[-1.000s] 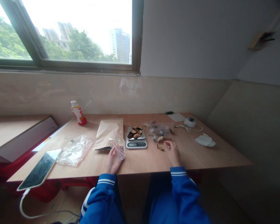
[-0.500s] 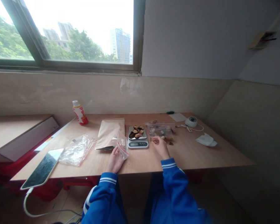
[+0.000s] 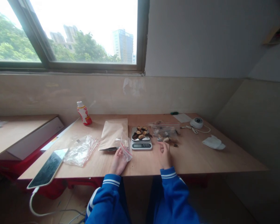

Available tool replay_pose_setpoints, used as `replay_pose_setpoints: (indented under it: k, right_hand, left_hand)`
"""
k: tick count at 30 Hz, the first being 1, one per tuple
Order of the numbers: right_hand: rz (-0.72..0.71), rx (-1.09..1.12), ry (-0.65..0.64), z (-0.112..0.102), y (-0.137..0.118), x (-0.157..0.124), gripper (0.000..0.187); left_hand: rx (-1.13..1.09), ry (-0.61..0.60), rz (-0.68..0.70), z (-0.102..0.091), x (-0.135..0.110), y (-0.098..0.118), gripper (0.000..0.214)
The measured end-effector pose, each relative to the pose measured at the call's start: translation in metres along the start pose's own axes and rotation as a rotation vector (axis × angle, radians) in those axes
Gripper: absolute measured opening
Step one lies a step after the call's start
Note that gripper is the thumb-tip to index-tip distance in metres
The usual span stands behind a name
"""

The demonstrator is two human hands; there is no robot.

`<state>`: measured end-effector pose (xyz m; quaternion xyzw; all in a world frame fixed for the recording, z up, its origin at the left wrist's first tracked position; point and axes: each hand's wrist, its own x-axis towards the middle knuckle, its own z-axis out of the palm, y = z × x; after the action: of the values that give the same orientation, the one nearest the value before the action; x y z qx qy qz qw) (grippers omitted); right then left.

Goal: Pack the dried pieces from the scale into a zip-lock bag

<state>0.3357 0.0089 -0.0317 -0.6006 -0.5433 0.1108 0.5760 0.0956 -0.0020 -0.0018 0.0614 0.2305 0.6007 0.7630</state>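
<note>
Daylight falls from a wide window (image 3: 84, 34) onto the wooden bench (image 3: 200, 158), and you sit at its near edge. Your left hand (image 3: 118, 161) is closed around the lower part of a small zip-top bag (image 3: 126, 148) with a red seal, holding it upright just beside the digital kitchen scale (image 3: 141, 145). Your right hand (image 3: 164, 156) sits low over the bench with its fingers (image 3: 163, 148) bunched together; they hide whether anything is pinched between them, so you cannot tell. That hand is nearest a few pale pieces (image 3: 165, 140) lying loose in front of a clear plastic bag (image 3: 163, 130).

So far, a small heap of dark dried slices (image 3: 141, 132) sits on the scale's pan, though its readout is too small to read. Still on the bench are those loose pieces and whatever fills the clear bag. The small bag's contents are hard to make out. Left of the scale lie a kraft paper pouch (image 3: 113, 133) and a crumpled clear bag (image 3: 81, 151).
</note>
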Motion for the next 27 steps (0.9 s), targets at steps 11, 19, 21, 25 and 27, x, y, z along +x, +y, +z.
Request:
replay_pose_setpoints:
  k: [11, 19, 21, 25, 27]
  right_hand:
    - [0.087, 0.069, -0.094, -0.020, 0.012, -0.014, 0.022]
    - [0.081, 0.021, -0.126, -0.021, 0.009, -0.016, 0.024]
    - [0.067, 0.003, -0.137, -0.021, 0.008, -0.016, 0.024]
    - [0.036, -0.033, -0.159, -0.020, 0.008, -0.016, 0.024]
    - [0.030, -0.053, -0.169, -0.020, 0.007, -0.017, 0.024]
  left_hand:
    - [-0.047, 0.093, 0.007, 0.004, -0.004, 0.000, 0.022]
    - [-0.073, 0.122, -0.002, 0.009, -0.007, 0.001, 0.023]
    - [-0.071, 0.126, 0.000, 0.010, -0.008, 0.001, 0.024]
    - [-0.067, 0.124, 0.003, 0.012, -0.008, 0.001, 0.025]
    - [-0.069, 0.126, -0.004, 0.011, -0.008, 0.001, 0.024]
